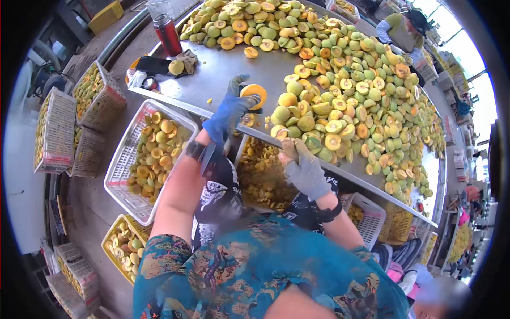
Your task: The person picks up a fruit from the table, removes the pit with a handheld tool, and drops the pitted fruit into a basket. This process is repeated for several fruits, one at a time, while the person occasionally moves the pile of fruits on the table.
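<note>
My left hand [226, 114], in a blue glove, grips a halved yellow fruit [254, 95] that looks like a peach, its orange cut face showing. It is above the near edge of the metal table [223, 69]. My right hand [307, 173], in a grey glove, is closed at the table edge; what its fingers hold is hard to make out. Green and yellow fruit halves [345, 95] lie heaped on the table just beyond both hands. Below, between my knees, a container of fruit scraps [265, 178] is partly hidden by my arms and the table edge.
A white crate [111, 175] of fruit halves stands left of my legs, a yellow crate [109, 234] behind it. A red flask [167, 36] and a dark phone [154, 65] sit on the table's left. Another person [401, 33] works at the far right.
</note>
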The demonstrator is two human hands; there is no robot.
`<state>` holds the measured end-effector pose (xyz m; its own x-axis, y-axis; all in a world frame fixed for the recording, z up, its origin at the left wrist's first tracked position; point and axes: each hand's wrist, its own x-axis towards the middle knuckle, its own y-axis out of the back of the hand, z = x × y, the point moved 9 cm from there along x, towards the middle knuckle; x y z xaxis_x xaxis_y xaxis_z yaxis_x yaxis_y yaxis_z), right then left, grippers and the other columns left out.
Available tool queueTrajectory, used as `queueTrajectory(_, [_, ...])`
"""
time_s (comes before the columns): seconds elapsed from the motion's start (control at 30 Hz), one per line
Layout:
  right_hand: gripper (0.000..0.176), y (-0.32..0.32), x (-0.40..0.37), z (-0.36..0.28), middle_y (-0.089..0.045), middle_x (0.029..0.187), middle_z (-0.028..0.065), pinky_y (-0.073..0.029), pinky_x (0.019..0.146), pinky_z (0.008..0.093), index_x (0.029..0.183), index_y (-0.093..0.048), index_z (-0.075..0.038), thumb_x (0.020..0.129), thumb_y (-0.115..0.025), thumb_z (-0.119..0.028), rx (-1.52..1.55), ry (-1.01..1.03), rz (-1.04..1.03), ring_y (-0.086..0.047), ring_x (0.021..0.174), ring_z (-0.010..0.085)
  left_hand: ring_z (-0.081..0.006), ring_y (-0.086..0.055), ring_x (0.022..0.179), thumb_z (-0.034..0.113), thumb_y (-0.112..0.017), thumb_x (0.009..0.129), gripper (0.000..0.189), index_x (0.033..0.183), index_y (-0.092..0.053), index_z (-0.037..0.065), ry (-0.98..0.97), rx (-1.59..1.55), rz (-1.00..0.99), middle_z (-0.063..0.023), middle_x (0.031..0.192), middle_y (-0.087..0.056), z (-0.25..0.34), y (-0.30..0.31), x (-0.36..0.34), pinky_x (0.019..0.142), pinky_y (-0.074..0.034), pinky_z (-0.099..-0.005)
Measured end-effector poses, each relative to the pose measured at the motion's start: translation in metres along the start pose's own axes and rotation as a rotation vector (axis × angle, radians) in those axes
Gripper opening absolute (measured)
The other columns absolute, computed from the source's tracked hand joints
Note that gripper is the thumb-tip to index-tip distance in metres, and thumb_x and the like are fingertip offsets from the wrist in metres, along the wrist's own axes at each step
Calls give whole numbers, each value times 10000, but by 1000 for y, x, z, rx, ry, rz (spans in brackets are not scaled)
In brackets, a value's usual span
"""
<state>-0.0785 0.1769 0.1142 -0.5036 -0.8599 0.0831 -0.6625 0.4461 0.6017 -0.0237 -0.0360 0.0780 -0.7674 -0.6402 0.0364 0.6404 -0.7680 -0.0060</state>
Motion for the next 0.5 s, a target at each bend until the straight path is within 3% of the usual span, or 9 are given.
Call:
queueTrajectory(0.03, [379,-2,0,-11,-641,955,262,-504,746,429,1148,-498,-3,883,-642,-234,-26,37,5,-616,921,439,-256,-628,977,331,-578,930,442,1299,-462,118,119,-463,45,-120,1073,-585,7,1,-23,822,-549,-410])
queueTrajectory(0.07, [380,-11,0,-12,-644,933,251,-502,753,422,1139,-498,8,885,-640,-236,-10,69,-16,-629,920,417,-256,-628,977,331,-578,930,442,1299,-462,118,117,-452,68,-120,1073,-585,16,4,-41,822,-549,-410])
queueTrajectory(0.13, [386,-25,2,-38,-646,918,239,-500,755,418,1138,-500,9,884,-643,-244,76,111,-62,-636,914,401,-232,-623,969,400,-499,971,443,1275,-467,78,-1,-1007,2,-106,1080,-584,40,5,-71,820,-551,-359])
queueTrajectory(0.23, [361,-34,-8,-72,-651,889,190,-497,759,402,1091,-540,2,875,-658,-261,156,100,-96,-650,890,351,-209,-610,980,411,-516,959,502,1288,-460,35,-91,-916,194,-107,1121,-587,55,13,-108,860,-531,-369])
queueTrajectory(0.27, [339,-40,-11,-84,-649,877,189,-496,740,404,1058,-559,2,871,-664,-260,257,75,-161,-652,866,346,-205,-606,994,490,-421,976,553,1273,-466,26,-290,-295,318,-117,1136,-586,76,20,-127,864,-526,-347])
queueTrajectory(0.3, [318,-47,-15,-91,-647,865,187,-496,722,406,1024,-577,2,867,-669,-259,357,51,-226,-654,842,341,-205,-606,994,490,-421,976,553,1273,-466,26,-286,-297,319,-117,1136,-586,77,19,-136,864,-526,-347])
queueTrajectory(0.37, [289,-52,-21,-97,-637,828,185,-491,679,400,994,-598,-2,875,-660,-258,300,68,-214,-656,785,319,-198,-604,1000,439,-450,977,504,1264,-463,25,-239,-684,294,-122,1172,-574,69,19,-148,871,-521,-334])
queueTrajectory(0.4, [294,-51,-24,-107,-630,812,189,-486,660,395,1006,-597,-3,882,-653,-264,248,123,-202,-654,763,319,-215,-606,1011,408,-458,972,482,1265,-447,25,-422,195,403,-137,1220,-548,94,22,-163,877,-520,-353])
queueTrajectory(0.5, [293,-58,-34,-116,-624,780,161,-478,630,366,1039,-591,-4,910,-624,-264,218,210,-178,-643,704,275,-249,-596,1042,386,-456,965,458,1255,-436,32,-399,-64,366,-154,1247,-527,89,29,-175,905,-508,-381])
